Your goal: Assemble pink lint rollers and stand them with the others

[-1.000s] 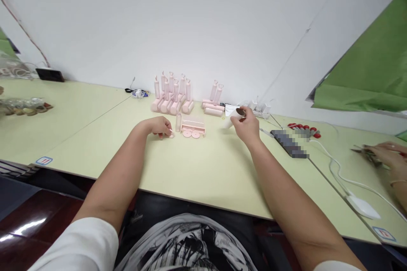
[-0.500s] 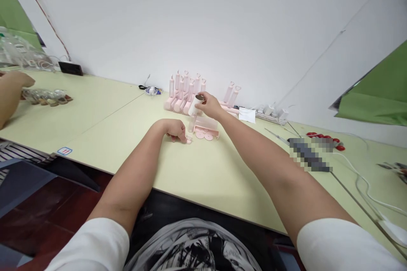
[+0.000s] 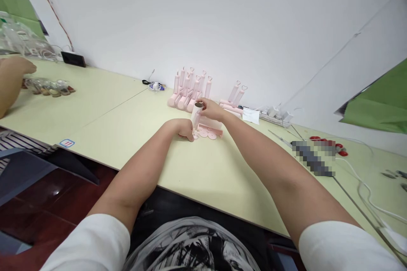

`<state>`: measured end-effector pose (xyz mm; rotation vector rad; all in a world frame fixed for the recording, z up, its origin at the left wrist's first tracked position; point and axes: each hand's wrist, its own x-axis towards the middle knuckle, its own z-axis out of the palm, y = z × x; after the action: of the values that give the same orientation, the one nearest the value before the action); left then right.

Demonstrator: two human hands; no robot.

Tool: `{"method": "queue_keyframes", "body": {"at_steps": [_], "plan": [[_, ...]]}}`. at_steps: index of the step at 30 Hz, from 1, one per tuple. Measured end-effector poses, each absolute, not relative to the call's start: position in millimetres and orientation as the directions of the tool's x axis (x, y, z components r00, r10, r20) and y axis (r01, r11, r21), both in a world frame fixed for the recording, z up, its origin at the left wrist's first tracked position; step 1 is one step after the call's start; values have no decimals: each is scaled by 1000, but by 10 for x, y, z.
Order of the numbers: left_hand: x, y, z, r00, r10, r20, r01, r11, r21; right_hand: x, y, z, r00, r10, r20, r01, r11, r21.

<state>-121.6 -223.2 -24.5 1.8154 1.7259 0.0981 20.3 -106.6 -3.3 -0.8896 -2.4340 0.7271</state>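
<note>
My right hand grips the upper side of a white paper roll with a brown cardboard core, its open end facing up. The roll stands close above the table. At its lower end my left hand is closed, fingertips on a small pink round piece that is partly hidden. Just to the right lie several flat pink discs and a pink cover with a clear part. Behind my hands stand several pink lint rollers with loop-topped handles.
Two more lint rollers stand farther right, beside a white paper sheet and a power strip. A pixelated dark object and cables lie right. Another person's hand is at far left, near bagged items.
My right hand has lowered the paper roll toward the table. My left hand has moved right with the small pink piece, to the roll's lower end.
</note>
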Motion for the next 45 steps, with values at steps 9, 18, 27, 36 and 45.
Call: {"method": "queue_keyframes", "body": {"at_steps": [9, 18, 27, 36, 45], "plan": [[-1225, -2194, -288, 151, 930, -336, 876, 31, 481, 554, -1081, -115, -577, 759, 302, 491, 618, -615], [-1206, -2201, -285, 114, 942, -315, 861, 65, 505, 1104, -779, -41, -17, 831, 555, 653, 430, -623], [-1302, -2271, -178, 169, 915, -365, 808, 84, 583, 1192, -306, -108, 141, 921, 363, 608, 209, -766], [-1251, -2507, 63, 421, 839, -346, 683, -42, 729, 1163, -219, -149, 154, 927, 342, 642, 169, -748], [-633, -2504, -142, 466, 853, -237, 660, -157, 735, 1742, -1114, -111, 162, 822, 545, 547, 385, -743]]}}
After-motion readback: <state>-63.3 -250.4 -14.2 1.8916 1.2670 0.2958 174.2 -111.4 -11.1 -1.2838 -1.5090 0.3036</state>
